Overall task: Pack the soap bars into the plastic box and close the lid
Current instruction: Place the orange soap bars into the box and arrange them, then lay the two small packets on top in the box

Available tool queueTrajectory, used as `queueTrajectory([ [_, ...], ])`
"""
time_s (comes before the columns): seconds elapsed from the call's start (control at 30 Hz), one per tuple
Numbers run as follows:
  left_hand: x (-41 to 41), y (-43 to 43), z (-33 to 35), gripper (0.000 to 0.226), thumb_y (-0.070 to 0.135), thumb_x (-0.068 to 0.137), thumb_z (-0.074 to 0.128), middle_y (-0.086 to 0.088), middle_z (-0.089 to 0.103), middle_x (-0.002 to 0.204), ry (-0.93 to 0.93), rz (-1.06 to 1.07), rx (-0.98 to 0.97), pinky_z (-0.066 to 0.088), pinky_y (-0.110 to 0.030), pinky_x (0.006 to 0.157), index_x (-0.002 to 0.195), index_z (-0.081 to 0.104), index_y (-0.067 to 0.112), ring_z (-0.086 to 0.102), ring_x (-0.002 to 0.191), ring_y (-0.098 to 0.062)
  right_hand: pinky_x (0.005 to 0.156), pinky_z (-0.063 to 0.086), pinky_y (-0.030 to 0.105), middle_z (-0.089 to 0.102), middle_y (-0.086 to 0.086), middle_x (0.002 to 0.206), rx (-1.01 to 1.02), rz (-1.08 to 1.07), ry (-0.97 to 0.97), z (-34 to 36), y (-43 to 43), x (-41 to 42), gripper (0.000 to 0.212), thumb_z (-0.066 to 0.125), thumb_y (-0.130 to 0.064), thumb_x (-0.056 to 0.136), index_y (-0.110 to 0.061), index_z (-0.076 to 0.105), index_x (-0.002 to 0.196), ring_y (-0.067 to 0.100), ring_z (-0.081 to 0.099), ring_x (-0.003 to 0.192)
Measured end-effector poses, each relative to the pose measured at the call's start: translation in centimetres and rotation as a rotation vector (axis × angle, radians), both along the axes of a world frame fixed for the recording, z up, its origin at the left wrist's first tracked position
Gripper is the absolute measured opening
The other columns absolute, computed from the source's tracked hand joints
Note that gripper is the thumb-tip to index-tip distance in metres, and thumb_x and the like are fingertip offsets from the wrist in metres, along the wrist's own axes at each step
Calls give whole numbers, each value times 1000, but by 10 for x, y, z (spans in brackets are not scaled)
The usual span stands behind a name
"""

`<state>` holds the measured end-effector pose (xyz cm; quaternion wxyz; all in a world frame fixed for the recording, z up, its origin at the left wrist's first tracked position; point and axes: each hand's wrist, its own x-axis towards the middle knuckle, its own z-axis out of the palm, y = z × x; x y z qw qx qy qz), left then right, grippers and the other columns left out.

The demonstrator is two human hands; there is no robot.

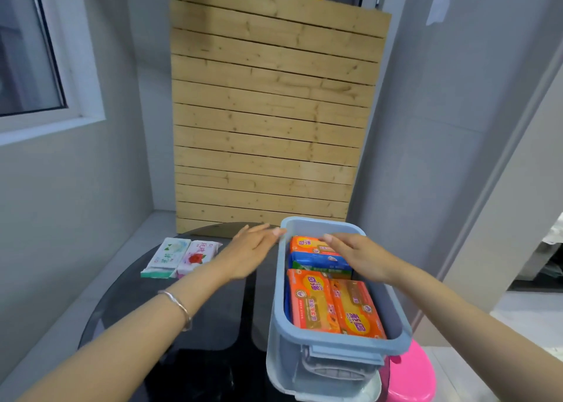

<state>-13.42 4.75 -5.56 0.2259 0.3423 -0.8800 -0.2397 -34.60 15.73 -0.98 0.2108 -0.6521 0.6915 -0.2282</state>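
A light-blue plastic box point(278, 298) stands on the right part of a dark round glass table point(195, 319). Inside lie several wrapped soap bars: orange ones point(310, 298), a yellow-orange one point(358, 310) and a blue one point(316, 263). My right hand point(359, 256) hovers flat over the far bars, fingers apart, holding nothing. My left hand point(249, 252) is open just left of the box, fingertips near its far-left rim. Two soap packs, a white-green one point(166, 258) and a pink-white one point(198, 255), lie on the table's left. A pale lid-like part point(370, 391) shows beneath the box.
A wooden slat panel point(268, 121) leans against the wall behind the table. A pink stool point(411, 374) sits at the lower right beside the box. Grey walls close in on both sides, with a window point(30, 54) on the left.
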Motion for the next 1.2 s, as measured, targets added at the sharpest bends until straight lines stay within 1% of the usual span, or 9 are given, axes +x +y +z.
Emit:
queueTrajectory([
  [0.17,78,-41,-16,55,51,95,20,0,43,146,183,229,178,31,-25,102,139,42,27,42,130,-17,96,39,17,60,-10,121,-156,-33,-383,14,-52,88,39,44,-38,98,-20,60,127,2,53,112],
  [0.37,156,-84,-61,43,35,99,33,-14,52,136,182,497,270,29,-23,87,129,48,8,49,113,-18,114,31,37,51,6,142,191,-109,-612,-26,-128,191,52,53,-40,93,-9,51,134,24,44,134],
  [0.47,172,-97,-82,45,33,98,37,-15,51,136,237,542,331,30,-21,86,132,45,5,46,104,-12,102,38,36,53,9,141,293,-257,-680,-60,-152,214,62,57,-44,89,-4,49,136,25,49,126],
  [0.6,175,-116,-108,53,40,95,41,-12,46,143,202,586,425,32,-32,106,136,41,7,43,130,-27,79,43,28,56,9,137,239,-415,-769,-105,-172,222,60,62,-44,87,-7,50,133,20,57,102],
  [0.73,169,-140,-131,61,50,93,37,-16,46,141,41,660,401,30,-39,109,131,44,4,39,132,-32,117,25,45,24,8,158,228,-510,-617,-146,-187,220,90,58,-60,81,-12,25,150,29,25,145],
  [0.93,157,-160,-150,51,39,100,23,-10,28,154,-20,632,329,11,-39,118,140,40,14,16,144,-27,118,-9,44,12,3,162,181,-393,-258,-179,-213,225,72,44,-61,88,-21,34,148,23,-4,150],
  [1.07,156,-158,-152,39,32,100,30,-13,61,126,208,582,332,37,-45,105,123,55,13,53,119,-27,119,18,51,54,6,138,17,-415,-541,-182,-213,234,48,58,-41,89,-21,50,132,28,36,140],
  [1.13,157,-150,-147,33,29,99,35,-8,68,112,358,575,360,52,-37,83,117,57,15,64,92,-19,94,53,48,65,5,121,-41,-383,-870,-174,-206,238,39,63,-24,89,-18,53,127,24,62,115],
  [1.2,159,-144,-141,28,28,98,39,-9,68,111,492,586,387,54,-31,71,115,58,15,66,88,-17,82,60,43,67,6,118,-88,-360,-1006,-164,-199,241,41,62,-14,90,-15,51,130,20,67,104],
])
